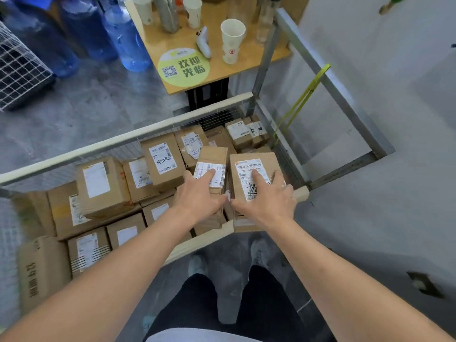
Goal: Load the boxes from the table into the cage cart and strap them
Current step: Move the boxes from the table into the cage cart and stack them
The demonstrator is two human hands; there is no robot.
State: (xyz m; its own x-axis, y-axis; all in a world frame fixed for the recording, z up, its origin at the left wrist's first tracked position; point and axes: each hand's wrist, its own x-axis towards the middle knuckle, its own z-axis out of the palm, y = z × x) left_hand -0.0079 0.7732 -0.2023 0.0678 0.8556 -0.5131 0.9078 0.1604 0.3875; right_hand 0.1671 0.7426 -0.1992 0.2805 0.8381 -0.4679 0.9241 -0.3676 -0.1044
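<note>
Each hand (201, 191) (267, 193) seemingly grips a box (213, 156) (254, 169) beneath it.

brown cardboard boxes (103, 186) carry white shipping labels (161, 157) printed with black barcodes. the cage cart's top rail (123, 141) is cream, its frame (320, 67) grey metal, with a yellow-green strap (304, 97). the tan table (222, 72) bears a light green round sticker (183, 67) with dark green characters, and white paper cups (232, 40). water jugs (125, 38) are translucent blue.

Two labelled brown boxes, narrow one (214, 159) just beside wider one (254, 169), upright-ish over the cage cart (128, 139), already packed with parcels.
</note>
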